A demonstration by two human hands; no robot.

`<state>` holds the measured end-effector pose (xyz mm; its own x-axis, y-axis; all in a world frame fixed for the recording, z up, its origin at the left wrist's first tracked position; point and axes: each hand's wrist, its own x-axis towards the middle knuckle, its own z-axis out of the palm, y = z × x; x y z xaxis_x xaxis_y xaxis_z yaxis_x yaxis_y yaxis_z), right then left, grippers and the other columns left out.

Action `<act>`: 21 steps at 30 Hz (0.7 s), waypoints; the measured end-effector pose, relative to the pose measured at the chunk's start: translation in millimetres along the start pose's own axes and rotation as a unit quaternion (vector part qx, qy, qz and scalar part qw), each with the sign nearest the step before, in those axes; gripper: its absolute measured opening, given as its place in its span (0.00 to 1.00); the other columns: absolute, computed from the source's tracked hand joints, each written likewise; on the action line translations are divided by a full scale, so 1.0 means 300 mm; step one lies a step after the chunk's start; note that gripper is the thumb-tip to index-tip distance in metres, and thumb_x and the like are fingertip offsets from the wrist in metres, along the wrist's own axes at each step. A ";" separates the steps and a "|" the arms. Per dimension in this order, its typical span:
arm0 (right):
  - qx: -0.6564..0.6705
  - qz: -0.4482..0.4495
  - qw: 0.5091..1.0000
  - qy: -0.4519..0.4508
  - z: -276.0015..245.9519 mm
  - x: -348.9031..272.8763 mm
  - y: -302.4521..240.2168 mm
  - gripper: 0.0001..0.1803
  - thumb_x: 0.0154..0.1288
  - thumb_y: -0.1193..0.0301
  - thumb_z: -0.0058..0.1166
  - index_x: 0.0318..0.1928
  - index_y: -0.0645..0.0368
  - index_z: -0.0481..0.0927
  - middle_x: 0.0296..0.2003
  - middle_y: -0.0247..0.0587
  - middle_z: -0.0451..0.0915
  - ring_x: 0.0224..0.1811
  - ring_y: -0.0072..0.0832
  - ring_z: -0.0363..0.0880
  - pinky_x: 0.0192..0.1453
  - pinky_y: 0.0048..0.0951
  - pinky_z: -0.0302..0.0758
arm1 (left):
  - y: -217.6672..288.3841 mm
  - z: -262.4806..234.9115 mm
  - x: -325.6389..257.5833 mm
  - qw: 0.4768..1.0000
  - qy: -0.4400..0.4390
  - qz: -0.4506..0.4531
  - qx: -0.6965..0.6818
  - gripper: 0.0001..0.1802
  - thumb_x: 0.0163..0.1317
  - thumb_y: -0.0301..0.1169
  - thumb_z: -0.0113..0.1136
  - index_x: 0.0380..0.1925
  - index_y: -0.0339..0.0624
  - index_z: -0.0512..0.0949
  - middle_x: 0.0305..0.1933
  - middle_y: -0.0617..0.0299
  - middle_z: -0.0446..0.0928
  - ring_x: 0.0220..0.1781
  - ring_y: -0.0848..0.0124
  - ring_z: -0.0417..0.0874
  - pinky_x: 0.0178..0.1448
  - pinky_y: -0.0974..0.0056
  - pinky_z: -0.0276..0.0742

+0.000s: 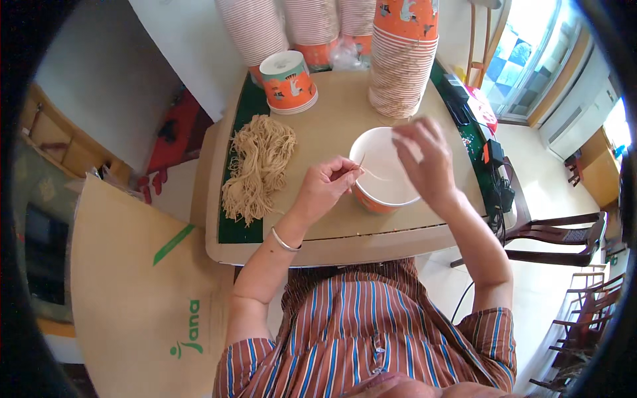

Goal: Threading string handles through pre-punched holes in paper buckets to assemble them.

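My left hand [330, 182] pinches a thin beige string [377, 176] between thumb and fingertips, at the left rim of a round paper tub [381, 156]. The tub is white inside and orange outside, and it stands upright near the table's front. Part of the string hangs over the tub's mouth. My right hand [426, 159] is raised over the tub's right side, its fingers bent but apart and slightly blurred; I see nothing held in it. Left of my left hand lies a loose bundle of beige strings [259, 169].
Tall stacks of paper tubs [405, 73] line the table's back, with one upside-down orange tub [289, 83] before them. A clear plastic bag [348, 56] sits between. Black adapters and cables [497, 172] run along the right edge. A large cardboard sheet [142, 285] stands at left; a wooden chair [557, 239] at right.
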<state>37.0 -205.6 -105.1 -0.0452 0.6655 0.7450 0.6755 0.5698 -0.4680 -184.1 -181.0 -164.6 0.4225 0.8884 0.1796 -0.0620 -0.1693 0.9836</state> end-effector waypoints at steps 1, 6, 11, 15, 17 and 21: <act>0.002 -0.008 0.998 -0.061 -0.006 -0.032 -0.017 0.07 0.62 0.78 0.63 0.41 0.60 0.83 0.38 0.44 0.79 0.45 0.44 0.80 0.50 0.42 0.77 | 0.008 0.005 -0.001 1.000 0.000 -0.008 0.006 0.06 0.71 0.27 0.63 0.43 0.36 0.84 0.33 0.69 0.81 0.31 0.83 0.77 0.37 0.74 0.76; 0.101 0.162 0.954 -0.230 0.048 -0.088 -0.031 0.08 0.64 0.76 0.63 0.43 0.63 0.85 0.38 0.43 0.83 0.39 0.35 0.85 0.46 0.32 0.81 | -0.008 0.011 0.005 1.000 0.000 -0.024 -0.016 0.07 0.71 0.28 0.64 0.43 0.36 0.84 0.33 0.70 0.81 0.31 0.83 0.76 0.36 0.75 0.76; 0.152 0.168 0.947 -0.229 0.118 -0.079 0.011 0.12 0.62 0.70 0.63 0.44 0.61 0.86 0.35 0.47 0.85 0.34 0.37 0.85 0.42 0.36 0.81 | -0.014 0.015 0.007 0.999 0.021 -0.005 -0.042 0.07 0.72 0.29 0.63 0.45 0.38 0.83 0.35 0.70 0.80 0.33 0.83 0.77 0.38 0.75 0.76; 0.202 0.229 0.922 -0.240 0.157 -0.080 0.041 0.12 0.62 0.69 0.64 0.44 0.62 0.86 0.33 0.46 0.86 0.34 0.31 0.86 0.41 0.33 0.81 | -0.001 0.010 0.008 0.997 0.021 -0.011 -0.067 0.07 0.72 0.29 0.63 0.45 0.39 0.83 0.36 0.70 0.81 0.34 0.83 0.77 0.39 0.75 0.76; 0.208 0.292 0.900 -0.248 0.159 -0.083 0.050 0.13 0.62 0.69 0.64 0.43 0.63 0.86 0.31 0.46 0.86 0.34 0.27 0.85 0.41 0.31 0.81 | -0.003 0.009 0.014 0.996 0.006 -0.001 -0.088 0.07 0.72 0.30 0.63 0.45 0.39 0.83 0.36 0.70 0.81 0.34 0.83 0.77 0.39 0.75 0.77; 0.296 0.305 0.872 -0.244 0.150 -0.073 0.007 0.11 0.64 0.70 0.63 0.42 0.65 0.85 0.29 0.37 0.85 0.31 0.21 0.81 0.37 0.26 0.79 | -0.012 0.005 0.017 0.995 0.025 0.010 -0.091 0.07 0.72 0.30 0.63 0.44 0.39 0.83 0.37 0.69 0.82 0.36 0.83 0.79 0.40 0.74 0.79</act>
<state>6.4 -197.1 -143.7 -0.2155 0.9753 0.0487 0.1920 0.0913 -0.9771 -180.5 -176.5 -167.3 0.3746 0.9066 0.1944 -0.2349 -0.1101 0.9658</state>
